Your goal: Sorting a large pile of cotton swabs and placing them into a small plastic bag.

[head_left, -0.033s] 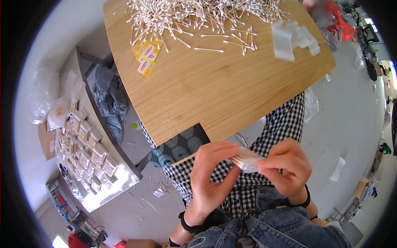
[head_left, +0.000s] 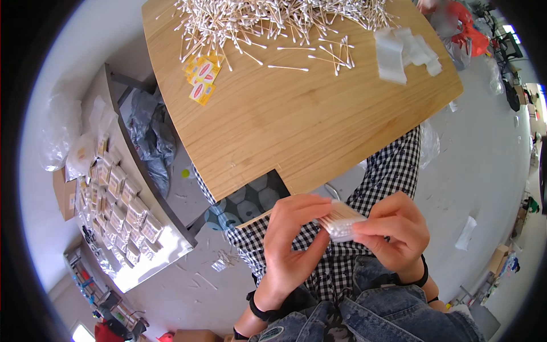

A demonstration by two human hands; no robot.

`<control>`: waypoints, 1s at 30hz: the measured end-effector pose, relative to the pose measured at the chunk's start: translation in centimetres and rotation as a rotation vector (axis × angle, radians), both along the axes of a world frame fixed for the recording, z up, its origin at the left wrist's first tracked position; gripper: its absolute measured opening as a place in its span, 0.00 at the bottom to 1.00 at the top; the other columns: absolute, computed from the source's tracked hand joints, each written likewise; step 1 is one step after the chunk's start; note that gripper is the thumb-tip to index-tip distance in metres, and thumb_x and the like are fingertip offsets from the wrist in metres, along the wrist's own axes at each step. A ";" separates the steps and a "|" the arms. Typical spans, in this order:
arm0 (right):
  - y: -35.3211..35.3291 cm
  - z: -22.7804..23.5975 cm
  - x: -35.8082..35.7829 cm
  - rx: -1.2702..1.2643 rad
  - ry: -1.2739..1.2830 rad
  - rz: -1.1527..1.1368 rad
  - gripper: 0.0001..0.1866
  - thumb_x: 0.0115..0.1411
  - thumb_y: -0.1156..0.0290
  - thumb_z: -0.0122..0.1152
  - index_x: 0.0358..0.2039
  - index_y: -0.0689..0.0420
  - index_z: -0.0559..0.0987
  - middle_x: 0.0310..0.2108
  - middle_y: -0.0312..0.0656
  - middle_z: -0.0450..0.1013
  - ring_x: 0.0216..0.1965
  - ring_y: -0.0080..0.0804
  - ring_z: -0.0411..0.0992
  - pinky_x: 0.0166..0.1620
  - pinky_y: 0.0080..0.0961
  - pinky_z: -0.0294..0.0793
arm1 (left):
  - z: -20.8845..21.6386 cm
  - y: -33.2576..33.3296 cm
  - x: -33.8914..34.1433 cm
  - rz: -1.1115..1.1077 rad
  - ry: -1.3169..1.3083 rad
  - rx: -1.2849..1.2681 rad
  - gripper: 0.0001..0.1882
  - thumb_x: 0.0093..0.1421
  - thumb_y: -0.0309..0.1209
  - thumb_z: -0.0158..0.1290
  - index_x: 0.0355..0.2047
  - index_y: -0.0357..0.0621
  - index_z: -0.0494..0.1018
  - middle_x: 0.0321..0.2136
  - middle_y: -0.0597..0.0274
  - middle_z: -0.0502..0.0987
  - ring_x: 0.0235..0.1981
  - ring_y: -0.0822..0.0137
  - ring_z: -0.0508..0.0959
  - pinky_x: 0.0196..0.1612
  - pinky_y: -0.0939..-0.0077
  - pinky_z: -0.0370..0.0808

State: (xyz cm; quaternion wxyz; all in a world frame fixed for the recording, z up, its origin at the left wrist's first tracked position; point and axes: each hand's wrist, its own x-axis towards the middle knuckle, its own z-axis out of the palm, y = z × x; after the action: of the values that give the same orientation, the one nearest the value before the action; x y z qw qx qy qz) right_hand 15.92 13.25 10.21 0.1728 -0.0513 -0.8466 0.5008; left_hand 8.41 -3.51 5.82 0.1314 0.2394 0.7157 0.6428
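Note:
Above my lap, a small bundle of cotton swabs (head_left: 342, 220) is held between my two hands, its white tips toward the right. It seems to sit in a clear plastic bag, though the bag's edges are hard to make out. My left hand (head_left: 293, 233) grips the stick end between thumb and fingers. The fingertips of my right hand (head_left: 397, 231) pinch the corner by the white tips. A large pile of loose cotton swabs (head_left: 273, 20) lies at the table's far side. Several yellow cards (head_left: 202, 80) lie left of it, and clear plastic bags (head_left: 393, 57) lie to the right.
The wooden table (head_left: 296, 125) has a cut-out at its near edge, with a dark patterned surface (head_left: 250, 199) there. On a side table at left stand many packed swab bags (head_left: 119, 208) beside clear plastic sacks (head_left: 60, 131). Loose swabs and scraps (head_left: 225, 260) litter the floor.
The bundle of cotton swabs has tipped slightly between my hands, so more of its sticks and white tips show. My hands have hardly moved.

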 end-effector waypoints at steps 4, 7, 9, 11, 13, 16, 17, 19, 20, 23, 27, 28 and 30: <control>-0.2 0.4 -0.2 0.082 0.032 0.083 0.13 0.45 0.75 0.74 0.34 0.54 0.84 0.28 0.36 0.72 0.24 0.27 0.69 0.26 0.19 0.67 | -0.5 0.3 -0.2 -0.049 0.026 0.021 0.22 0.41 0.12 0.57 0.39 0.38 0.76 0.41 0.55 0.79 0.44 0.53 0.78 0.47 0.63 0.73; 0.0 0.3 -0.4 0.046 -0.022 0.043 0.14 0.45 0.75 0.74 0.35 0.55 0.84 0.29 0.37 0.71 0.26 0.25 0.69 0.27 0.19 0.67 | -0.3 0.1 -0.3 -0.086 -0.021 0.013 0.21 0.42 0.12 0.58 0.39 0.39 0.77 0.40 0.56 0.80 0.43 0.55 0.78 0.47 0.64 0.74; 0.3 -0.3 -0.6 -0.010 -0.044 0.027 0.13 0.46 0.75 0.74 0.35 0.55 0.84 0.29 0.37 0.71 0.26 0.24 0.68 0.27 0.20 0.67 | 0.0 0.0 -0.4 -0.112 -0.066 0.009 0.20 0.43 0.12 0.58 0.39 0.38 0.77 0.40 0.56 0.80 0.42 0.56 0.79 0.46 0.65 0.74; 0.8 -1.1 -0.8 -0.064 -0.065 0.011 0.13 0.47 0.75 0.74 0.35 0.55 0.84 0.29 0.37 0.71 0.27 0.22 0.68 0.28 0.20 0.67 | 0.4 0.0 -0.5 -0.133 -0.199 -0.013 0.18 0.46 0.13 0.60 0.39 0.38 0.77 0.39 0.56 0.80 0.39 0.60 0.79 0.44 0.69 0.75; 1.0 -1.9 -1.1 -0.247 -0.124 0.030 0.11 0.52 0.75 0.70 0.38 0.57 0.83 0.32 0.37 0.72 0.27 0.20 0.70 0.27 0.18 0.69 | 0.5 0.2 -0.7 -0.109 -0.239 -0.027 0.17 0.47 0.13 0.60 0.39 0.37 0.77 0.38 0.57 0.80 0.38 0.61 0.79 0.43 0.70 0.75; 0.4 -1.9 -2.0 -0.754 -0.307 -0.047 0.10 0.58 0.76 0.65 0.41 0.60 0.81 0.36 0.40 0.76 0.30 0.23 0.76 0.28 0.15 0.72 | 0.1 0.6 -1.6 -0.040 -0.252 -0.047 0.16 0.48 0.14 0.61 0.39 0.37 0.77 0.36 0.58 0.79 0.37 0.64 0.79 0.42 0.72 0.75; 0.4 -2.0 -2.4 -0.757 -0.304 -0.045 0.10 0.58 0.76 0.65 0.41 0.60 0.81 0.36 0.40 0.76 0.30 0.23 0.76 0.28 0.15 0.72 | -0.3 0.9 -2.0 0.001 -0.227 -0.051 0.17 0.47 0.13 0.61 0.39 0.37 0.77 0.36 0.58 0.79 0.36 0.65 0.79 0.42 0.72 0.75; 0.6 -2.5 -3.7 -0.913 -0.386 -0.003 0.10 0.61 0.76 0.62 0.44 0.62 0.80 0.41 0.44 0.78 0.34 0.28 0.80 0.29 0.15 0.75 | -1.9 1.0 -3.3 0.010 -0.140 -0.062 0.17 0.47 0.13 0.60 0.39 0.38 0.77 0.38 0.58 0.79 0.40 0.62 0.78 0.44 0.71 0.75; 0.4 -3.1 -4.3 -0.902 -0.371 -0.014 0.10 0.63 0.75 0.60 0.43 0.63 0.80 0.44 0.46 0.78 0.39 0.29 0.79 0.32 0.17 0.77 | -2.4 1.1 -4.0 0.028 0.021 -0.144 0.17 0.47 0.14 0.60 0.39 0.39 0.77 0.39 0.58 0.79 0.42 0.61 0.77 0.45 0.70 0.74; 0.7 -5.4 -5.3 -0.755 -0.256 0.002 0.10 0.63 0.76 0.59 0.43 0.64 0.80 0.44 0.45 0.78 0.42 0.29 0.79 0.35 0.18 0.78 | -2.4 1.6 -5.1 0.073 0.171 -0.217 0.18 0.46 0.16 0.60 0.39 0.40 0.78 0.42 0.57 0.79 0.46 0.57 0.74 0.48 0.67 0.71; 0.9 -7.0 -5.7 -0.810 -0.310 -0.019 0.10 0.63 0.76 0.60 0.44 0.65 0.79 0.44 0.44 0.78 0.43 0.30 0.78 0.40 0.21 0.80 | -2.3 1.1 -5.4 0.104 -0.082 -0.239 0.20 0.48 0.15 0.58 0.44 0.41 0.78 0.42 0.59 0.79 0.40 0.65 0.76 0.43 0.74 0.73; 0.9 -7.0 -5.8 -0.815 -0.312 -0.021 0.10 0.63 0.76 0.60 0.44 0.65 0.79 0.44 0.44 0.78 0.43 0.30 0.78 0.40 0.21 0.80 | -2.4 0.9 -5.4 0.084 -0.204 -0.202 0.21 0.50 0.15 0.57 0.46 0.40 0.78 0.42 0.60 0.79 0.38 0.68 0.77 0.41 0.77 0.73; 0.8 -7.0 -6.0 -0.859 -0.353 -0.038 0.12 0.62 0.76 0.60 0.45 0.66 0.78 0.44 0.45 0.78 0.43 0.30 0.78 0.40 0.21 0.80 | -3.3 1.2 -5.1 0.092 -0.288 -0.124 0.19 0.53 0.15 0.55 0.47 0.36 0.77 0.42 0.59 0.79 0.36 0.72 0.76 0.39 0.80 0.73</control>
State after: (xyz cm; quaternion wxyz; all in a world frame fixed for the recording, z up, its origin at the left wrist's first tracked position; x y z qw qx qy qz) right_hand 9.88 14.07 3.24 -0.0018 -0.2180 -0.5777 0.7866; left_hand 3.26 -2.35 2.55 0.2176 0.1031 0.7381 0.6303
